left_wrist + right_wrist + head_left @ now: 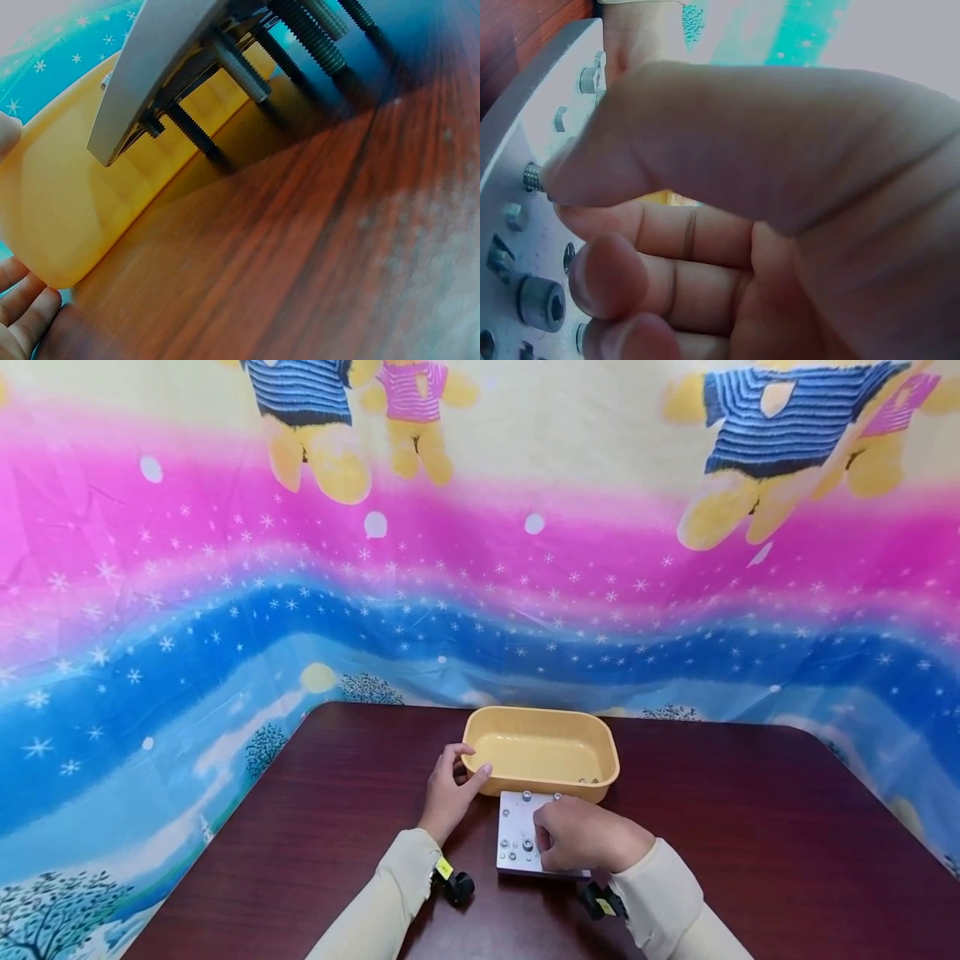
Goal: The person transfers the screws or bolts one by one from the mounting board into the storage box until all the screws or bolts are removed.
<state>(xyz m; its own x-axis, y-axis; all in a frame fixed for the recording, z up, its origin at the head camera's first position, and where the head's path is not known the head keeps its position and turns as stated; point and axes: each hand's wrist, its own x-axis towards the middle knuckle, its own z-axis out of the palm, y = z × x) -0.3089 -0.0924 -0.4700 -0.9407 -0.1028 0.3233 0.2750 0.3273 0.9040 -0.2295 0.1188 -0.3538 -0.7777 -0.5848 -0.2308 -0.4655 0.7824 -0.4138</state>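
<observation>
Behind the dark wooden desk [750, 827] hangs a bright cloth [225, 610] printed with bears, stars and bands of pink and blue. From the head view, a yellow tub [542, 752] sits toward the desk's far edge, and a grey metal plate [517, 839] studded with bolts lies just in front of it, touching or nearly so. The left hand [450, 793] grips the tub's left end, thumb over the rim. The right hand [581, 835] lies curled on the plate and hides much of it. What lies in the tub's bottom is too small to name.

From the left wrist view, the plate [142, 75] stands raised on threaded bolts [196, 135] above the desk [315, 247], the tub [67, 202] behind it. Only the left hand's fingertips [26, 315] show, cut off at the corner.

From the right wrist view, the right hand [727, 217] fills the frame, thumb and forefinger pinching a small threaded screw [531, 178] at the plate [532, 112]. A socket-head bolt [541, 301] sits just below the fingers.
</observation>
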